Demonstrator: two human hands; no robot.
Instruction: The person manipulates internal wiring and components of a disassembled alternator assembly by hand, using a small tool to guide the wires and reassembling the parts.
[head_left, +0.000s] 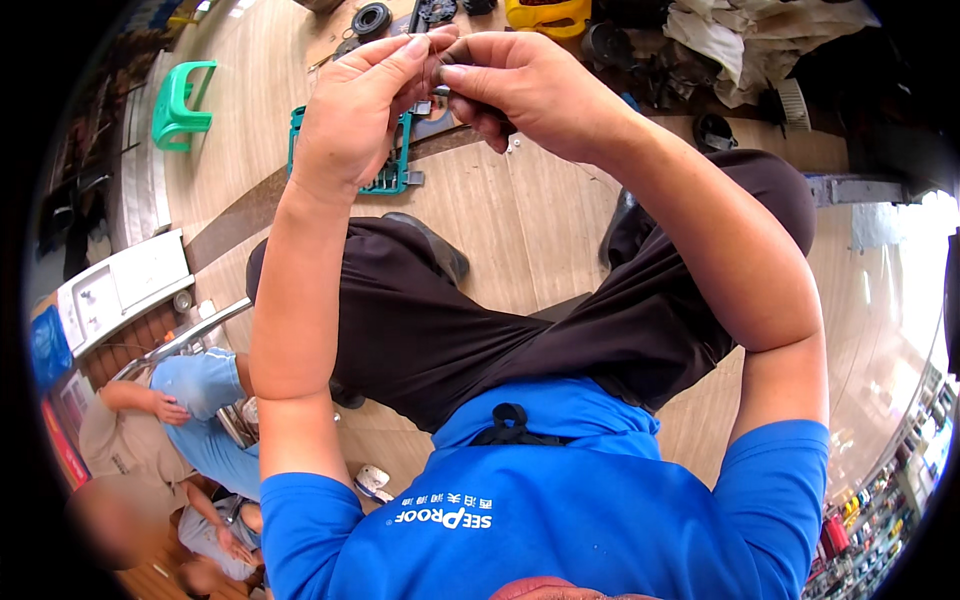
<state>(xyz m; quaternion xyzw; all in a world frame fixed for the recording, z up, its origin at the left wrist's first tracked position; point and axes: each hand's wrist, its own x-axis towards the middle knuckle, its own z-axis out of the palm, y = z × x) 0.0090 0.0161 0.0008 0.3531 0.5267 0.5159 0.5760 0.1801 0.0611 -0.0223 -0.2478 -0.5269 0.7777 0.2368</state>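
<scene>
Both hands are raised close together in front of me, above the floor. My left hand (355,115) is closed, thumb and fingertips pinched on a thin copper-coloured wire (421,62). Close beside it, my right hand (535,95) also pinches at the fine wire, its thumb over the curled fingers. Much of the wire is too thin to follow, and the fingers partly hide it. Beneath the hands lies an open teal tool case (403,160), mostly covered by my left hand and wrist.
A green plastic stool (180,108) stands at the far left. Black round parts (371,20), a yellow object (548,15) and crumpled pale cloth (735,40) lie ahead. A seated person (130,430) and another are at lower left, near a white basin unit (125,290). Stocked shelves (880,510) fill the lower right.
</scene>
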